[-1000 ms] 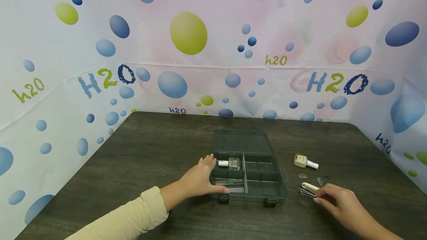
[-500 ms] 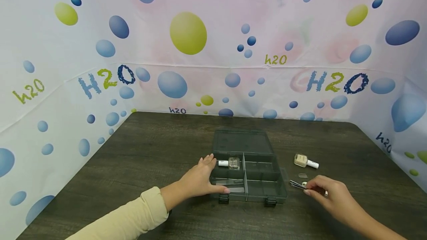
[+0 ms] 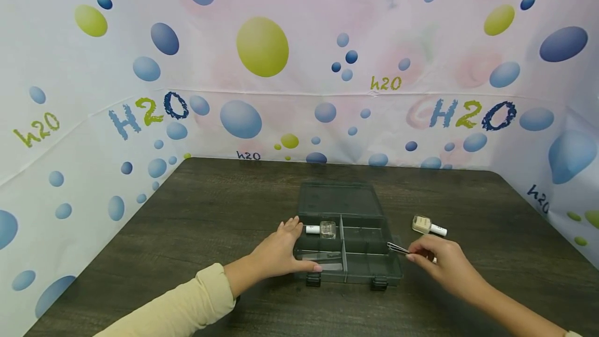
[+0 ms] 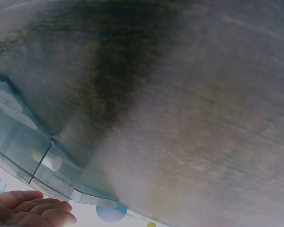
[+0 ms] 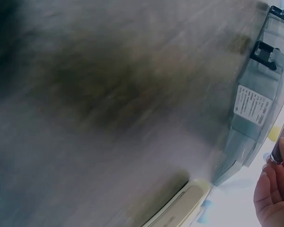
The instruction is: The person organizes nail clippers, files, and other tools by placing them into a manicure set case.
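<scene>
Right hand [image 3: 437, 261] pinching thin metal tweezers [image 3: 398, 248] at smoky plastic box's [image 3: 374, 269] right edge.
Left hand [image 3: 281, 251] flat, steadying box; two small bottles: one [image 3: 322, 230] inside, one [image 3: 428, 225] outside.

Beige polish bottle [image 3: 428, 225] lies on table [image 3: 210, 207].

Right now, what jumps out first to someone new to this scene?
The grey see-through organiser box at the middle of the dark table, lid open. The left hand holds its left side, and a small clear bottle lies in its back left compartment. The right hand pinches metal tweezers, tips over the box's right edge; a beige bottle lies on the table behind.
</scene>
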{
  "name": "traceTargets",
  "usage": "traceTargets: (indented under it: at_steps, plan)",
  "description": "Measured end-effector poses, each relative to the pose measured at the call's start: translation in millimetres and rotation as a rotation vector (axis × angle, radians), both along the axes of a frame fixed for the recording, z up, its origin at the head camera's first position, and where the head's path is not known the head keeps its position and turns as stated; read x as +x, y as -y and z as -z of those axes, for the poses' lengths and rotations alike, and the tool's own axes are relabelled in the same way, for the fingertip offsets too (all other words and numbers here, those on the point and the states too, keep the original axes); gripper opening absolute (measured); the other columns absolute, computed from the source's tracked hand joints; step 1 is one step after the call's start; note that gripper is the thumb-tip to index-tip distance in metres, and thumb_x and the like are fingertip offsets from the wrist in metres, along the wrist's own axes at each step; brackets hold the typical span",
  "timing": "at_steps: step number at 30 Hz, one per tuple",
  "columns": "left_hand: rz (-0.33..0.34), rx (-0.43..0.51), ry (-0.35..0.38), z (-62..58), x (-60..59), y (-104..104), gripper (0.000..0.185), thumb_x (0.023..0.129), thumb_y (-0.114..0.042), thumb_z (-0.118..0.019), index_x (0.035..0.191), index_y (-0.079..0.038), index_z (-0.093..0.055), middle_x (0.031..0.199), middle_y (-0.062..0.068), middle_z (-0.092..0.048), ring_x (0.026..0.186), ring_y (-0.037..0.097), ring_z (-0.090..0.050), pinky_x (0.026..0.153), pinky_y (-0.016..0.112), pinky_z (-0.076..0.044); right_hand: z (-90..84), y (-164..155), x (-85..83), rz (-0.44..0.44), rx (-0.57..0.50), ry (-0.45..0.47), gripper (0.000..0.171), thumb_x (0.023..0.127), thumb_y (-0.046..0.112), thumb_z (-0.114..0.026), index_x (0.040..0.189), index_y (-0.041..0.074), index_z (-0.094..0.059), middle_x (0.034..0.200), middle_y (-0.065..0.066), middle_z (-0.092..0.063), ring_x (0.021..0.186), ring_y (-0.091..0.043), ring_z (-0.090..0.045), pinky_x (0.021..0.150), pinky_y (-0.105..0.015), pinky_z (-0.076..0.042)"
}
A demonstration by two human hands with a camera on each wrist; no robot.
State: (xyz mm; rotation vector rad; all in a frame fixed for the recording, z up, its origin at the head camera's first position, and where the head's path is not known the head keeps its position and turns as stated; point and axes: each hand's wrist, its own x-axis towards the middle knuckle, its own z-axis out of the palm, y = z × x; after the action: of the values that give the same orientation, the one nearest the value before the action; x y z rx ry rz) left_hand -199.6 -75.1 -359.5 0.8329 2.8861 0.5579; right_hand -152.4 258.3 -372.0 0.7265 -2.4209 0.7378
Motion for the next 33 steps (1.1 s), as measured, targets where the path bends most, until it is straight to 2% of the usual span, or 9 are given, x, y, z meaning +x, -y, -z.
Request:
traceTargets:
  at_steps: [10, 15, 19, 26, 33]
  plan:
    - [-0.001, 0.007, -0.001, 0.3, -0.8, 1.1, 0.098, 0.073, -0.061, -0.068, 0.138, 0.007, -0.039, 0.148, 0.024, -0.029, 0.135, 0.042, -0.031, 0.106, 0.053, -0.034, -3.9, 20.5, -10.3, -0.056, -0.006, -0.022, 0.024, 0.068, -0.001, -0.076, 0.075, 0.019, -0.064, 0.071, 0.015, -0.057, 0.062, 0.009, -0.041, 0.049, -0.015, -0.039]
    - [0.0, 0.008, -0.01, 1.1, -0.9, 0.8, 0.097, 0.072, -0.061, -0.068, 0.136, 0.007, -0.041, 0.147, 0.025, -0.031, 0.133, 0.044, -0.032, 0.104, 0.054, -0.037, -3.9, 29.7, -16.8, -0.091, 0.003, -0.038, 0.024, 0.067, -0.003, -0.076, 0.076, 0.016, -0.066, 0.072, 0.011, -0.059, 0.064, 0.008, -0.047, 0.05, -0.015, -0.043]
    - [0.0, 0.004, -0.013, 1.5, -0.9, 0.1, 0.097, 0.072, -0.061, -0.068, 0.136, 0.007, -0.041, 0.147, 0.025, -0.031, 0.134, 0.043, -0.033, 0.105, 0.053, -0.036, -2.2, 35.9, -21.1, -0.13, 0.022, -0.019, 0.021, 0.068, -0.002, -0.075, 0.076, 0.014, -0.066, 0.071, 0.01, -0.058, 0.063, 0.008, -0.046, 0.05, -0.015, -0.043]
    - [0.002, 0.0, -0.018, 2.1, -1.4, 0.1, 0.097, 0.072, -0.061, -0.068, 0.136, 0.007, -0.042, 0.147, 0.025, -0.031, 0.134, 0.041, -0.033, 0.107, 0.052, -0.034, -1.7, 43.0, -27.7, -0.195, 0.11, 0.011, 0.015, 0.071, -0.001, -0.074, 0.075, 0.01, -0.065, 0.072, 0.006, -0.057, 0.064, 0.004, -0.046, 0.05, -0.015, -0.043]
    - [-0.006, -0.001, -0.009, 2.5, -1.2, 0.5, 0.097, 0.072, -0.062, -0.068, 0.137, 0.006, -0.041, 0.147, 0.024, -0.03, 0.134, 0.042, -0.033, 0.106, 0.052, -0.035, -1.7, 48.3, -31.7, -0.234, 0.25, -0.022, 0.007, 0.074, 0.006, -0.074, 0.074, 0.009, -0.068, 0.073, 0.006, -0.058, 0.067, -0.005, -0.049, 0.054, -0.016, -0.045]
